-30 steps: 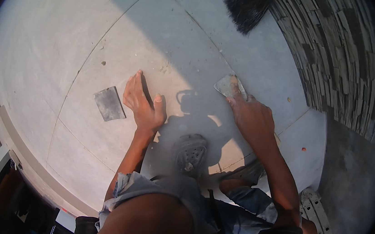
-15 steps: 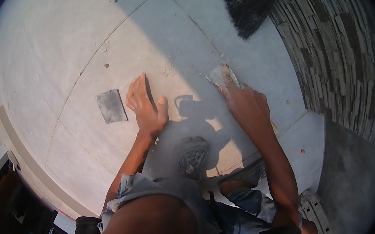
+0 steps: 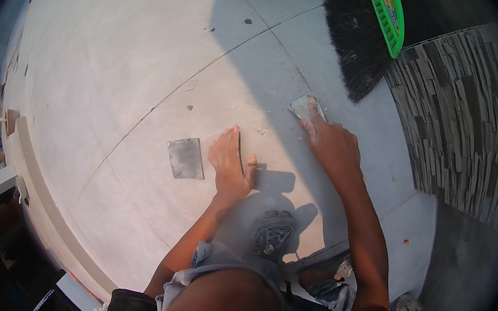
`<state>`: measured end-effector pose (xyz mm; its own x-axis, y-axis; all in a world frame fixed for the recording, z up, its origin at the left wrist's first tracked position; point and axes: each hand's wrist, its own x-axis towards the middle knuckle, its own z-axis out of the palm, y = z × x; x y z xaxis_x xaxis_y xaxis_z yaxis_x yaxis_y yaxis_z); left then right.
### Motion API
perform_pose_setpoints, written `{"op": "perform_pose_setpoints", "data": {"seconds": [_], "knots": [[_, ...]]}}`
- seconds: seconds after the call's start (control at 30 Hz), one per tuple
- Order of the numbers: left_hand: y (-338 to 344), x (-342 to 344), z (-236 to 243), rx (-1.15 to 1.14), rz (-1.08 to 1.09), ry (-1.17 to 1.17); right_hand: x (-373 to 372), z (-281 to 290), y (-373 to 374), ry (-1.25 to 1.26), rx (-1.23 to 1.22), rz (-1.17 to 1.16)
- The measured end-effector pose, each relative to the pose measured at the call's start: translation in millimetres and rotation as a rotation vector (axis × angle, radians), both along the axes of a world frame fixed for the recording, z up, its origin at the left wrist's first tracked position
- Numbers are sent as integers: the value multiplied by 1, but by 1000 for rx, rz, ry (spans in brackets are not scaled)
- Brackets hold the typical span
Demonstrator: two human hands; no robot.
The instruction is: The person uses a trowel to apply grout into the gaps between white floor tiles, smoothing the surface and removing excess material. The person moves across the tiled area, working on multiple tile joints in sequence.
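My right hand grips a scraper with a flat, pale-smeared blade, its forefinger stretched along the top. The blade lies low against the floor tiles, close to a joint line and a few crumbs of debris. Flat on the sunlit floor rests my left hand, fingers stretched out together and thumb apart, holding nothing. A dark grey square piece, dusty on its face, lies just left of that hand. The scraper's handle is hidden inside my right hand.
A black-bristled broom with a green head lies at the far right. Beside it stands a stacked-stone wall. Small pebbles dot the pale tiles. My dark clog is below the hands, and a raised ledge curves at left.
The whole view has shifted, bringing more of the broom and its green head in. Both hands keep nearly the same places on the floor, the right still gripping the scraper.
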<state>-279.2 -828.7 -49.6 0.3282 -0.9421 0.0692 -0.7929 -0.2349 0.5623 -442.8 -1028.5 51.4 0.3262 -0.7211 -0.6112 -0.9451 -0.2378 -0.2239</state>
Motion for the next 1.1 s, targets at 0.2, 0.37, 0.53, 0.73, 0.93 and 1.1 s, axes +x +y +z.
{"op": "perform_pose_setpoints", "data": {"seconds": [0.2, 0.37, 0.53, 0.73, 0.93, 1.1], "knots": [[0, -3, 6, 5, 28, 18, 12, -11, -6, -118, -101, 4], [-8, -7, 4, -19, 26, 0, 87, -36, -73, -190, -196, 63], [-6, -2, 4, -33, 17, -3, 69, -25, -58, -180, -150, 56], [-6, -1, -1, -24, 21, -6, -118, -26, 74, -1, -128, 139], [-7, -2, -5, -62, 7, -40, -308, -15, 189, 63, -219, 357], [-7, -2, -1, -52, 12, -70, -294, -20, 192, 3, -243, 260]]}}
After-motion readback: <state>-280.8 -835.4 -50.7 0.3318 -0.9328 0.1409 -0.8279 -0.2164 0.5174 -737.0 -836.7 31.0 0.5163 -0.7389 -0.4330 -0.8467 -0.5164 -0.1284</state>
